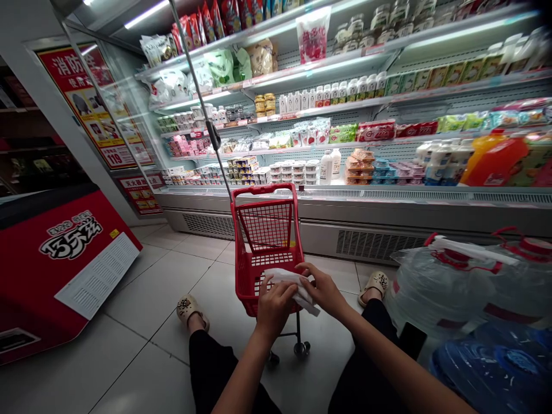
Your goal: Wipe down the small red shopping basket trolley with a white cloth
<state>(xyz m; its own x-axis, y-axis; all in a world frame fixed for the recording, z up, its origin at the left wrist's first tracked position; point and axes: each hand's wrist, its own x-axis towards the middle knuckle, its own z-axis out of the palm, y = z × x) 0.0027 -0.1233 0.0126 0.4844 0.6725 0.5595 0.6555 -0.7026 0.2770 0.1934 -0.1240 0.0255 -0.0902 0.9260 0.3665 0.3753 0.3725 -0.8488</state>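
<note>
Both hands are together over the near end of a red shopping cart (266, 230). My left hand (274, 303) is closed on a crumpled white cloth or wipe (282, 276), its fingers curled over the near side. My right hand (322, 290) pinches the same white piece from the right, with part of it hanging down below the fingers. The cart stands between my feet, its basket showing no goods. Whether the white piece touches the cart's rim is unclear.
A refrigerated shelf unit (371, 208) with drinks and packets stands behind the cart. At left is a red freezer (64, 276). Large water bottles (448, 287) and a dark phone (413, 339) lie at right. Tiled floor (146, 310) surrounds the cart.
</note>
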